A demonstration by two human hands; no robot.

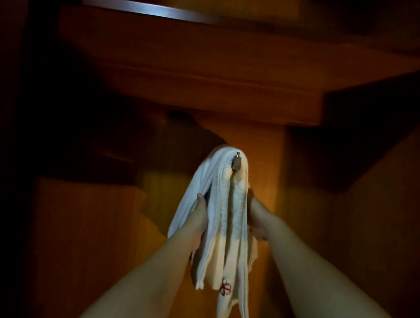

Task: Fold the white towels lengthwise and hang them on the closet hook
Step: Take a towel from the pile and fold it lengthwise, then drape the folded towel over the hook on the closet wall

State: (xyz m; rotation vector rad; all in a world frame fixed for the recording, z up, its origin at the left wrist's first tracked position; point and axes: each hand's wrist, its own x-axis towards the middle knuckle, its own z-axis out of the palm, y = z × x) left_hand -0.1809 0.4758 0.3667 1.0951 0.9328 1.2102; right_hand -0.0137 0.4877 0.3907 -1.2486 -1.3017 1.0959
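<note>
Folded white towels [225, 227] hang draped over a small metal hook [237, 161] on the wooden closet's back panel. Their long folds drop down past my wrists, and one layer carries a small red embroidered mark near its lower end. My left hand [198, 222] grips the left side of the hanging bundle, thumb pointing up along the cloth. My right hand [255, 218] holds the right side, its fingers mostly hidden behind the towels.
The closet interior is dark orange wood. A wooden shelf [211, 89] juts out above the hook, with a shiny metal rail [147, 9] higher up. Dark side walls close in at left and right.
</note>
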